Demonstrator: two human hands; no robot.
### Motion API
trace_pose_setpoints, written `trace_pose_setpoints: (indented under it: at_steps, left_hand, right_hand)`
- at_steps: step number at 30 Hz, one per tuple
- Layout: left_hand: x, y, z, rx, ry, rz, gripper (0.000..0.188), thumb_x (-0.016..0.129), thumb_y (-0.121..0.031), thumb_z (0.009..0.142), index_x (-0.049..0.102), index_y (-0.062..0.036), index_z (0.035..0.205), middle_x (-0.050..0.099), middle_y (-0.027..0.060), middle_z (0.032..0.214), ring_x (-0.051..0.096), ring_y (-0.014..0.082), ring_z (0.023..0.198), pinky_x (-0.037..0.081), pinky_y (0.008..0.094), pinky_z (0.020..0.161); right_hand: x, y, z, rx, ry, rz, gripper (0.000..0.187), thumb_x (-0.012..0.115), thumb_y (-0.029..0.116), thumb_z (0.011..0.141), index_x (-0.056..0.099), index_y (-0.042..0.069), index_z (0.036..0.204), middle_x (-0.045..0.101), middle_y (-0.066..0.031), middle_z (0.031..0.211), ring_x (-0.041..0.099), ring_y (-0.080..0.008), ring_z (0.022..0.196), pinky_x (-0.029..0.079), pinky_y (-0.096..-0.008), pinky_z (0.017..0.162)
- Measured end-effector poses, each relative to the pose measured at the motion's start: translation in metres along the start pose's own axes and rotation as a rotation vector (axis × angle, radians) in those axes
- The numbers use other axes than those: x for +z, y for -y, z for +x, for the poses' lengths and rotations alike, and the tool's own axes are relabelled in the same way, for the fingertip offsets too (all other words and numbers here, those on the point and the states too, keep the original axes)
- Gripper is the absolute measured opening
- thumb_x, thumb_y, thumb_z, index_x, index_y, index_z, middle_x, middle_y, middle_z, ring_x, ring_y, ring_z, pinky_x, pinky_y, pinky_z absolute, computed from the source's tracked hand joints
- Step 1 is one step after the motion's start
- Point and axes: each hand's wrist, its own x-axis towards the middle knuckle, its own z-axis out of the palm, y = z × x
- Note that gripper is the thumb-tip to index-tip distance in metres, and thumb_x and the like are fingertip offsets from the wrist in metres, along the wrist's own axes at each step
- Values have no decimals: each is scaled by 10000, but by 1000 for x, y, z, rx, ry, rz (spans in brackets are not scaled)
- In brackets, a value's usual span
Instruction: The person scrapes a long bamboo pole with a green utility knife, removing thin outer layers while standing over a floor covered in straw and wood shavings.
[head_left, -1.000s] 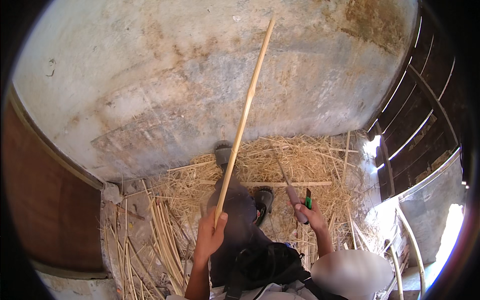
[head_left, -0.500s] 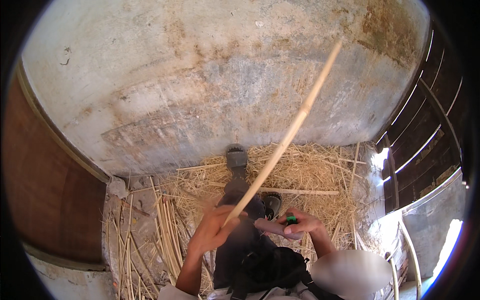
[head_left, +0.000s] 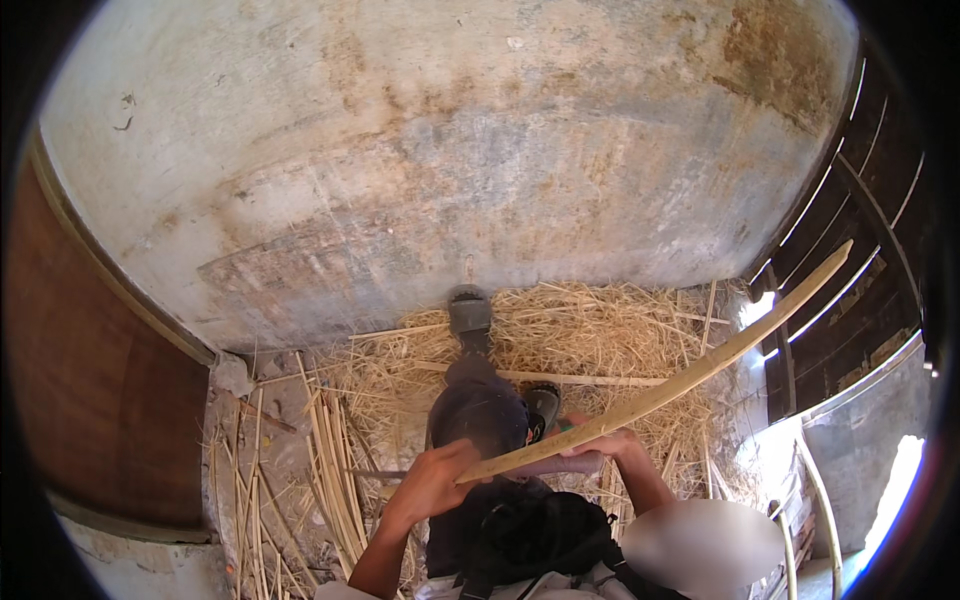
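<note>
A long pale bamboo strip [head_left: 690, 378] slants from my lap up to the right, bowed along its length. My left hand [head_left: 432, 484] is closed around its near end, above my thigh. My right hand [head_left: 610, 446] is closed on the thick brownish handle [head_left: 558, 465] of a knife, under the strip, which crosses in front of its fingers. A thin dark blade-like piece [head_left: 374, 473] juts out left of my left hand, seemingly part of that knife; its middle is hidden. A small green thing [head_left: 566, 426] shows at my right fingers, mostly covered.
Straw and shavings [head_left: 610, 325] cover the floor ahead, with a loose bamboo strip [head_left: 590, 379] across them. Several split strips [head_left: 330, 470] lie in a bundle at left. A stained wall [head_left: 450, 180] stands ahead, a brown panel [head_left: 110, 370] left, dark slats [head_left: 830, 270] right.
The bamboo strip has swung down to the right, from pointing up along the wall to lying across my right hand. My left hand has dropped slightly with its end.
</note>
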Motion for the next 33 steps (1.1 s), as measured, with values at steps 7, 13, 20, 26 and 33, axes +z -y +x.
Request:
trace_pose_setpoints:
  at_steps: [7,13,20,26,33]
  left_hand:
    - [7,1,-14,-125,-50,-10,180,819,-105,868,757,-51,1028,625,141,907,664,396,829,522,476,715]
    - [12,4,-16,-89,-114,74,217,870,-78,829,749,-13,996,589,147,813,634,342,717,495,435,662]
    - [4,-16,-23,-319,-228,-47,268,888,-54,799,759,-22,1031,703,134,847,700,297,747,550,397,694]
    - [-27,25,-77,-389,-522,166,279,829,6,809,783,-32,1082,744,175,924,718,373,790,553,428,735]
    - [9,207,-243,-844,-626,415,343,840,-58,801,788,-12,1137,745,244,959,742,417,880,560,483,778]
  right_hand:
    - [21,89,-3,-506,-401,843,939,792,564,905,481,-47,1545,471,31,829,428,-57,572,377,-235,529]
    - [41,134,4,-448,-562,551,611,687,461,1038,591,-14,1409,434,60,777,366,-27,571,266,-220,509]
    - [16,185,-8,-928,-1044,764,312,521,363,1145,601,91,1014,434,88,705,318,6,472,317,-177,403]
    - [-33,193,-58,-1166,-1092,628,284,551,345,1139,605,81,1049,413,73,701,284,-7,477,247,-202,421]
    - [-36,170,-58,-975,-1349,704,273,551,354,1139,593,91,1081,402,56,721,282,-14,496,253,-196,421]
